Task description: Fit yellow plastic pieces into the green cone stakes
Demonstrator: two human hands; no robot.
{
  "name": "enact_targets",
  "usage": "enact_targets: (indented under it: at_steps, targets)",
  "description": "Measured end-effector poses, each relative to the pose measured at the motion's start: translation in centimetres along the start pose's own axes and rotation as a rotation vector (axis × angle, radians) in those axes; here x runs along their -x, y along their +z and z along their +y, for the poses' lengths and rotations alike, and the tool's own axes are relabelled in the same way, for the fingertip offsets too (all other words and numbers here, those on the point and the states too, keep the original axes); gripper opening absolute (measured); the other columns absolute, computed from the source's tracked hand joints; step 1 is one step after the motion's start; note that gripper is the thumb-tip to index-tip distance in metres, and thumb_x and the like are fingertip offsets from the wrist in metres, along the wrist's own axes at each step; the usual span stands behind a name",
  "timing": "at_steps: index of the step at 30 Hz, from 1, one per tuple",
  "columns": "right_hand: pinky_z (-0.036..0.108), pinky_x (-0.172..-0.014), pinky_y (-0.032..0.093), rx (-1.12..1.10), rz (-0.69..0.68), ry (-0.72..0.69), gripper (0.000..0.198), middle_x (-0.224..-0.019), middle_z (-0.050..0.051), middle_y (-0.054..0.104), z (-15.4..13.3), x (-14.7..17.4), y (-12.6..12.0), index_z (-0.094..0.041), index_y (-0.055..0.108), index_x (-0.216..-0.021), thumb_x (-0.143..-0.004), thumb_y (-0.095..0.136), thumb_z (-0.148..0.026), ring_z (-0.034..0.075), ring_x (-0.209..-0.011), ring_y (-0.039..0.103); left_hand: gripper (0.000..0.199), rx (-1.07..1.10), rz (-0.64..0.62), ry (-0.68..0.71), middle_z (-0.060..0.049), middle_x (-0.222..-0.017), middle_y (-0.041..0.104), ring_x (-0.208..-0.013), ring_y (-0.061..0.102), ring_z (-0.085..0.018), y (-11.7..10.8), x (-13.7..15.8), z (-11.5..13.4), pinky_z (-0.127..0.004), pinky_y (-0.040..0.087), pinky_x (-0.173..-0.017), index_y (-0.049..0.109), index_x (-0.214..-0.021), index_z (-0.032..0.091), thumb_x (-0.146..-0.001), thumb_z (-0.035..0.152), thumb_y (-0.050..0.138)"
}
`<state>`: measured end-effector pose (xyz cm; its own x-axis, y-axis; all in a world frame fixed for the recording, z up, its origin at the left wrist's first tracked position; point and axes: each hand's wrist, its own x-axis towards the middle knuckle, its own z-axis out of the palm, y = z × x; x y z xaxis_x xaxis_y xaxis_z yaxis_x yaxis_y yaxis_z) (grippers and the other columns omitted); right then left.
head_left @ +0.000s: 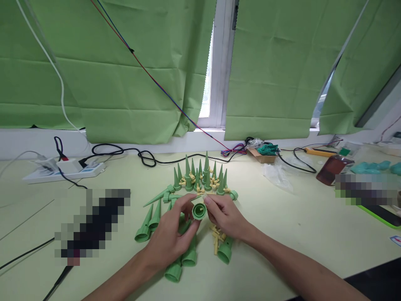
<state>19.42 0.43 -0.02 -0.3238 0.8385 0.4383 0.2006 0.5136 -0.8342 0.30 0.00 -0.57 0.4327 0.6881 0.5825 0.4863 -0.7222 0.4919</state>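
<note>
My left hand [173,230] is closed around a green plastic watering spike [199,211], its round open end facing me and a bit of yellow showing inside. My right hand [227,215] meets it from the right, thumb and fingers pinched at the spike's upper edge; whatever lies between them is too small to make out. Below the right hand is a pile of small yellow valve pieces [216,240] beside a lying green spike [224,251]. More green spikes [144,230] lie around and under my left hand. Beyond both hands, several spikes [206,171] stand point up with yellow pieces among them.
A white power strip [94,170] with plugs sits at the left, and a black cable [147,159] runs along the back. To the right are a small cardboard box [261,156], clear plastic wrap [277,175] and a bottle of dark red liquid [333,169]. Blurred patches cover two items.
</note>
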Motion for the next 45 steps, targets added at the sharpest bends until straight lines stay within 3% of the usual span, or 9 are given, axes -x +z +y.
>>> enact_targets:
  at_steps: [6, 9, 13, 22, 34, 40, 45]
  targets:
    - [0.024, -0.052, 0.029, -0.049, 0.058, -0.036, 0.042, -0.054, -0.005, 0.04, 0.2, 0.1, 0.0, -0.021, 0.037, -0.066, -0.102, 0.039, -0.042, 0.01, -0.05, 0.036, 0.036, 0.166, -0.012, -0.121, 0.002, -0.079, 0.058, -0.067, 0.053, -0.013, -0.3, -0.4, 0.7, -0.022, 0.04, -0.058, 0.036, -0.131, 0.027, -0.097, 0.021, 0.044]
    - [0.024, -0.053, 0.03, -0.054, 0.062, -0.052, 0.041, -0.057, -0.004, 0.042, 0.2, 0.0, 0.0, -0.02, 0.039, -0.066, -0.101, 0.042, -0.041, 0.01, -0.052, 0.038, 0.028, 0.23, -0.006, -0.189, 0.007, -0.064, 0.045, -0.052, 0.04, -0.011, -0.5, -0.6, 1.0, -0.022, 0.033, -0.051, 0.039, -0.129, 0.026, -0.101, 0.028, 0.038]
    - [0.024, -0.054, 0.031, -0.037, 0.01, -0.062, 0.037, -0.059, -0.005, 0.043, 0.0, -0.1, -0.1, -0.02, 0.042, -0.068, -0.1, 0.046, -0.037, 0.01, -0.054, 0.038, 0.03, 0.257, -0.031, -0.211, 0.009, -0.058, 0.032, -0.048, 0.03, -0.011, -0.8, -0.7, 1.2, -0.022, 0.026, -0.048, 0.04, -0.129, 0.025, -0.102, 0.035, 0.035]
    - [0.024, -0.056, 0.03, 0.01, -0.055, -0.04, 0.03, -0.06, -0.006, 0.042, 0.0, -0.1, -0.2, -0.02, 0.044, -0.073, -0.1, 0.045, -0.035, 0.01, -0.055, 0.037, 0.034, 0.123, -0.006, -0.1, 0.002, -0.077, 0.055, -0.075, 0.056, -0.016, -0.8, -0.6, 0.6, -0.028, 0.046, -0.07, 0.038, -0.13, 0.025, -0.097, 0.029, 0.046]
    - [0.025, -0.053, 0.027, 0.057, -0.028, 0.0, 0.037, -0.054, -0.007, 0.037, 0.4, -0.2, 0.0, -0.021, 0.033, -0.067, -0.102, 0.039, -0.036, 0.01, -0.05, 0.033, 0.051, 0.036, 0.039, 0.051, -0.003, -0.1, 0.06, -0.088, 0.062, -0.017, 0.2, 0.1, -0.5, -0.034, 0.055, -0.081, 0.034, -0.137, 0.027, -0.092, 0.02, 0.058]
    - [0.025, -0.052, 0.029, 0.002, -0.041, 0.024, 0.044, -0.051, -0.006, 0.038, 0.1, -0.1, 0.0, -0.021, 0.035, -0.063, -0.104, 0.033, -0.038, 0.01, -0.048, 0.035, 0.061, -0.031, 0.139, 0.197, -0.008, -0.119, 0.057, -0.097, 0.065, -0.018, 0.8, 0.5, -1.1, -0.036, 0.057, -0.089, 0.03, -0.141, 0.027, -0.09, 0.015, 0.061]
    - [0.025, -0.052, 0.031, -0.008, -0.025, 0.042, 0.048, -0.047, -0.005, 0.038, 0.1, -0.1, 0.1, -0.021, 0.035, -0.059, -0.104, 0.032, -0.037, 0.009, -0.045, 0.035, 0.056, -0.022, 0.139, 0.186, -0.007, -0.116, 0.062, -0.098, 0.067, -0.019, 0.7, 0.3, -0.9, -0.034, 0.059, -0.087, 0.034, -0.138, 0.025, -0.09, 0.016, 0.062]
